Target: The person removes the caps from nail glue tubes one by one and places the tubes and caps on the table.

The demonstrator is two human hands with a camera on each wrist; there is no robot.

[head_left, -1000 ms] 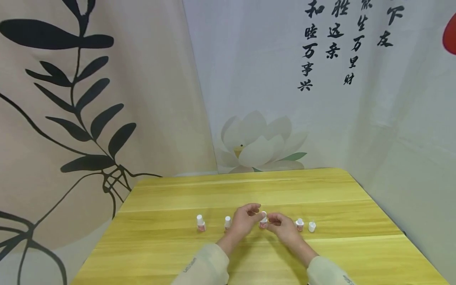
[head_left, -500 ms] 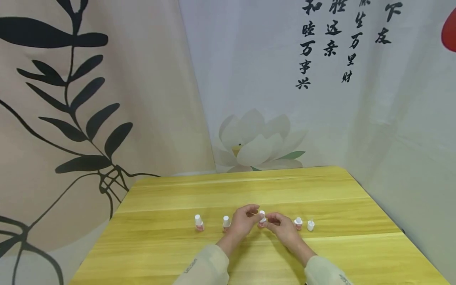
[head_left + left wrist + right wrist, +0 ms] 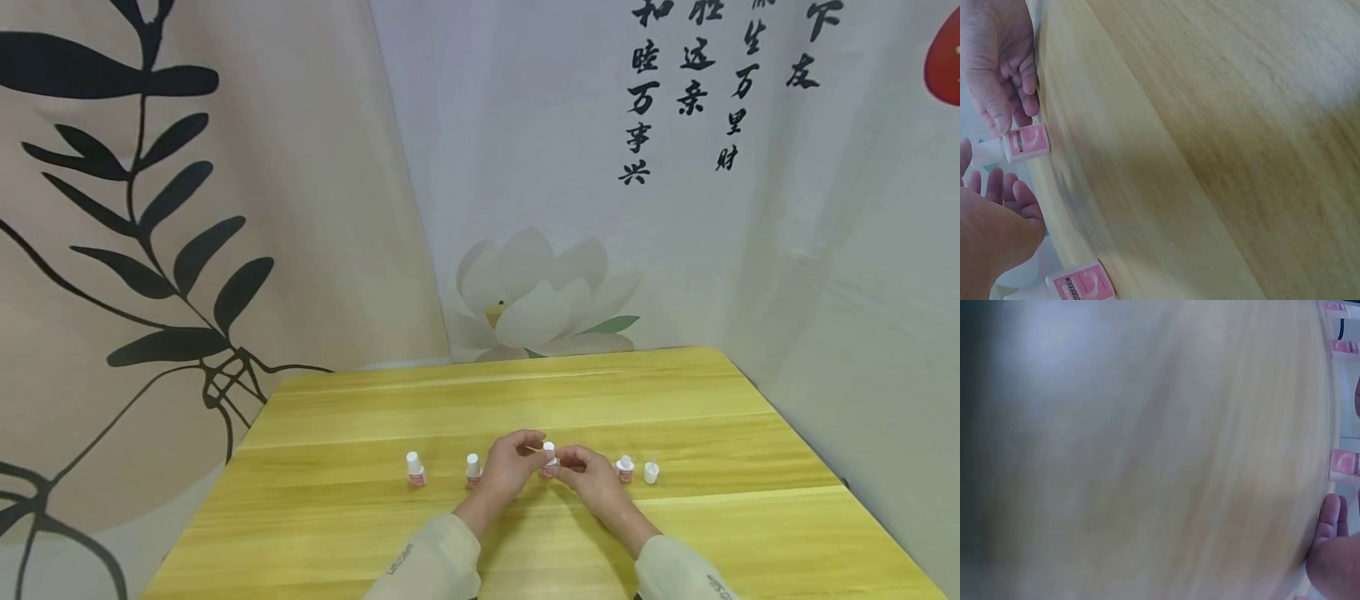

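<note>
A small white bottle (image 3: 548, 460) with a pink label and a white cap stands between my two hands in the head view. My left hand (image 3: 512, 467) pinches its cap (image 3: 988, 152), the thumb lying at the cap's end in the left wrist view. From the other side my right hand (image 3: 592, 479) holds the bottle's body, thumb against the shoulder. In the right wrist view, right-hand fingers (image 3: 1330, 519) show beside the pink label; the rest of the grip is cut off there.
Two similar capped bottles stand to the left, one (image 3: 416, 469) farther out and one (image 3: 473, 471) beside my left hand. Right of my hands is a bottle (image 3: 625, 469) with a shorter top. A loose white cap (image 3: 651, 472) with a thin stem sits near it on the wooden table (image 3: 360, 533).
The whole head view has shifted slightly, so everything appears a little more to the left. Both hands stay at the same bottle, with hardly any visible movement.
</note>
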